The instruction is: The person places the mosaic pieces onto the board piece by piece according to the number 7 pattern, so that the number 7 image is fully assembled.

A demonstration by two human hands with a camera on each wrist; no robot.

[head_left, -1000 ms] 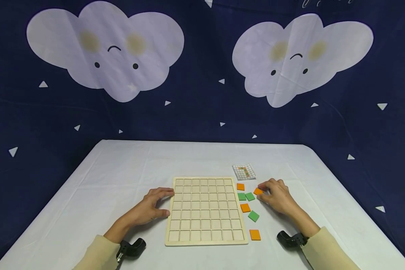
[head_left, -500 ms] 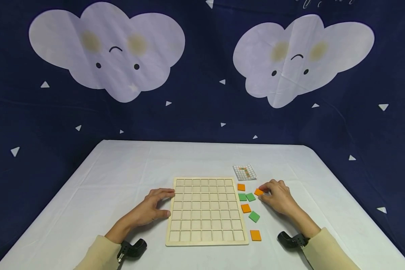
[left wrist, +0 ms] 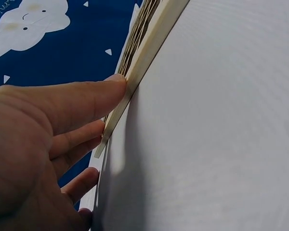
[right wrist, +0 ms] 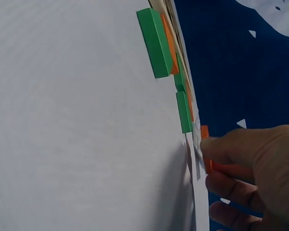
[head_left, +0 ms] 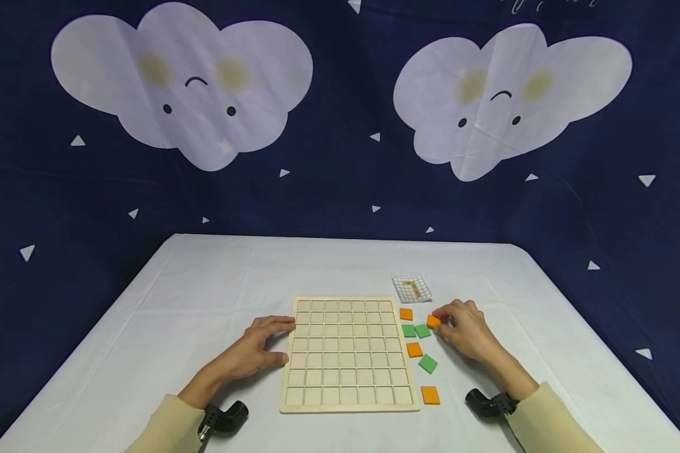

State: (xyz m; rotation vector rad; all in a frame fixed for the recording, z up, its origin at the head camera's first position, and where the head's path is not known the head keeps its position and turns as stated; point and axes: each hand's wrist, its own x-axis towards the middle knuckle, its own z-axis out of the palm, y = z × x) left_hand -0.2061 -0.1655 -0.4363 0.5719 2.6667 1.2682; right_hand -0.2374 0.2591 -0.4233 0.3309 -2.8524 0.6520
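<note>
A square wooden grid board (head_left: 348,360) lies on the table with its cells bare. My left hand (head_left: 248,352) rests against the board's left edge, thumb and fingertips touching the rim, fingers fairly straight. To the right of the board, my right hand (head_left: 467,330) pinches an orange square tile (head_left: 433,321) between thumb and fingers. In the right wrist view that orange tile (right wrist: 205,132) is held on edge, just above the table. Close by its fingertips lie two green tiles (head_left: 422,331) side by side and an orange tile (head_left: 406,314) near the board's rim.
A small printed grid card (head_left: 412,289) with a coloured pattern lies behind the tiles. Nearer the front are another orange tile (head_left: 414,350), a green tile (head_left: 428,363) and an orange tile (head_left: 430,395). A white cloth (head_left: 232,270) covers the table; a dark blue curtain (head_left: 328,207) hangs behind.
My right hand has shifted very slightly toward the board with the orange tile, which now looks more tilted. My left hand has stayed at the board's edge.
</note>
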